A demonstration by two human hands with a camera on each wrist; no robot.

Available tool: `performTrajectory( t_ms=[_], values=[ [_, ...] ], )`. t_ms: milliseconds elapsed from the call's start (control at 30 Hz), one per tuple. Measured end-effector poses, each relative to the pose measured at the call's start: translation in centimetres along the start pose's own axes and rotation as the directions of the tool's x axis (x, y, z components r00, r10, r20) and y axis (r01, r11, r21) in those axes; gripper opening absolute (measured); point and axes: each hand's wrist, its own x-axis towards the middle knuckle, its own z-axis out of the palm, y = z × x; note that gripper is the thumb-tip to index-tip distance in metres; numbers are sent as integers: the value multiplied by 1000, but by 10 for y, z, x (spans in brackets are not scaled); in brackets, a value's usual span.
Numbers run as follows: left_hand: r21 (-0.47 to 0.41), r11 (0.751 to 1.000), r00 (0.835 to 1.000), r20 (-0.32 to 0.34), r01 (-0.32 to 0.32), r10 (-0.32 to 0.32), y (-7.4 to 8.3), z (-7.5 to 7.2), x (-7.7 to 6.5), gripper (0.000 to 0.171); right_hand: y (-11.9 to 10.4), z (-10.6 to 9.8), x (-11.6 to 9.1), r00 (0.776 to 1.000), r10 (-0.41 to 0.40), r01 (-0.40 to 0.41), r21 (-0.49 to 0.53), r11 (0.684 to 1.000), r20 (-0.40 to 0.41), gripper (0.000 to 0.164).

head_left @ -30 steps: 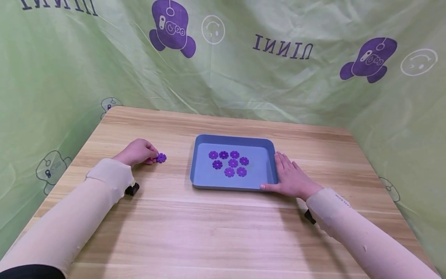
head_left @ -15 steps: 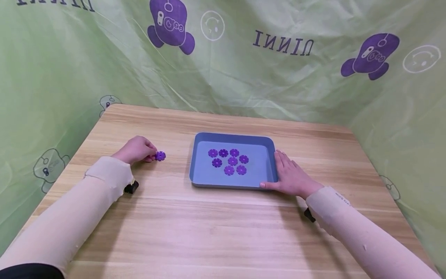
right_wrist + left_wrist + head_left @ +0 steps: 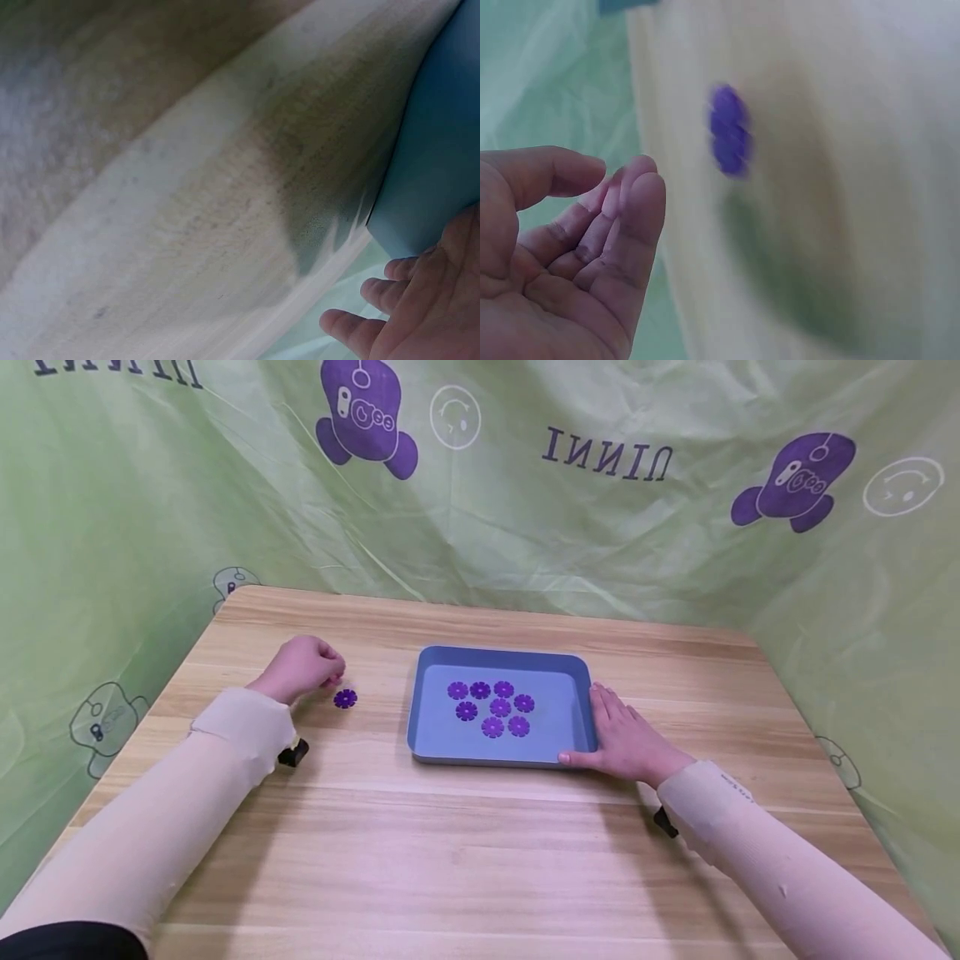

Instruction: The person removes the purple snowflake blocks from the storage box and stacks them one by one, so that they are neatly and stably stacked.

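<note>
A purple flower-shaped disc lies on the table left of the blue tray. Just beyond it is my left hand, holding nothing. In the left wrist view, a gap separates the thumb from the loosely bent fingers, and the disc shows blurred and apart from them. My right hand rests against the tray's right side, fingers straight along the wall and thumb at the front right corner. From the right wrist, part of that hand appears beside the tray's outer wall.
Several more purple flower discs lie flat inside the tray. The wooden table has its far edge along a green printed curtain, which also hangs at both sides.
My left hand has let go of the purple flower disc and moved away toward the far side, leaving the disc on the table. My right hand has stayed at the tray.
</note>
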Motion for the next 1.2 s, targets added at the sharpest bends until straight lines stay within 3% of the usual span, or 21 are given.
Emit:
performTrajectory(
  t_ms=[233, 600, 933, 1200],
  values=[
    [-100, 993, 997, 41, -68, 72, 44, 22, 8, 28, -1, 0, 0, 1000, 16, -16, -5, 1000, 12, 128],
    [-109, 987, 981, 145, -115, 130, 95, 65, 15, 31, -1, 0, -2, 1000, 7, -7, -6, 1000, 3, 127],
    [-139, 981, 967, 199, -133, 159, 115, 95, 18, 22, -1, 0, -2, 1000, 20, -21, 13, 1000, 3, 127],
    [64, 982, 958, 240, -175, 156, 115, 112, 22, 13, 0, 1, -1, 1000, 23, -23, 21, 1000, 10, 128]
  ],
)
